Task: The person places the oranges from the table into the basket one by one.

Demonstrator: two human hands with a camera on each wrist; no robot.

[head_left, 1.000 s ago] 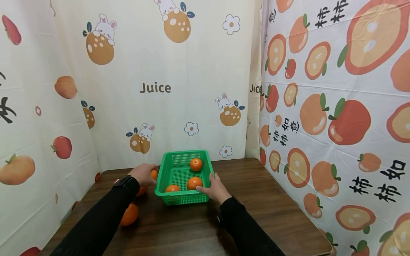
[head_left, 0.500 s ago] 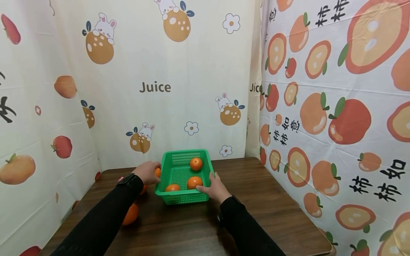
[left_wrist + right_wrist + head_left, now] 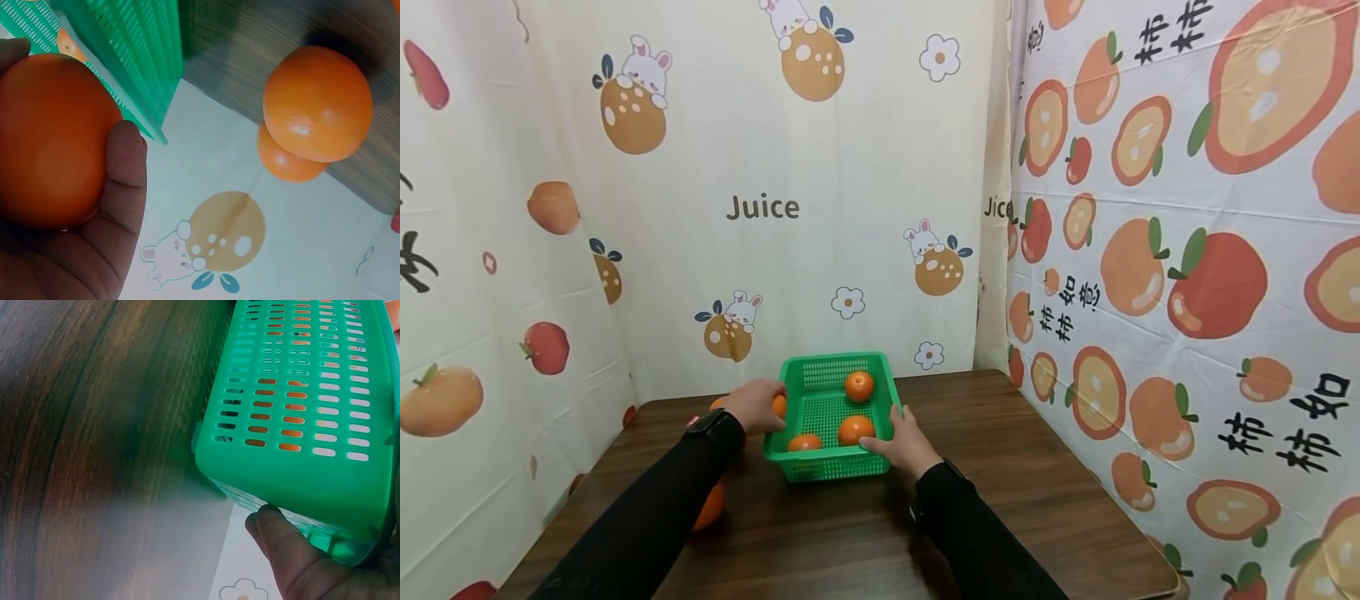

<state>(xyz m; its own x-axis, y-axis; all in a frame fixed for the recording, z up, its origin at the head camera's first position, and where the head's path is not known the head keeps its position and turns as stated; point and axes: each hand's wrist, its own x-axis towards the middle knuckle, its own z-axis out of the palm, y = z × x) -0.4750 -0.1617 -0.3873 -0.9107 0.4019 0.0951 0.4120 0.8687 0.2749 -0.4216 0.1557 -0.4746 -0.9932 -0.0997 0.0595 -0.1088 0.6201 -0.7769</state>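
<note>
My left hand [image 3: 755, 407] holds an orange [image 3: 53, 144] at the left rim of a green plastic basket [image 3: 838, 469]. Its fingers curl round the fruit in the left wrist view. Inside the basket lie an orange [image 3: 859, 386] at the back, another orange [image 3: 855, 430] near the front and a third orange [image 3: 805, 442] at the front left. My right hand [image 3: 910, 446] grips the basket's front right corner, thumb over the rim. In the right wrist view its fingers [image 3: 284, 547] press the outer wall.
On the brown wooden table [image 3: 1000, 483], left of the basket, sit an orange [image 3: 709, 507] partly behind the left forearm and an orange [image 3: 317, 103] with another orange [image 3: 290, 159] beyond it. Printed cloth [image 3: 865, 208] stands behind and at both sides.
My left hand has moved right with its orange, from beside the basket to its left rim. Another orange has come into sight behind the left wrist. The right hand and basket stay put.
</note>
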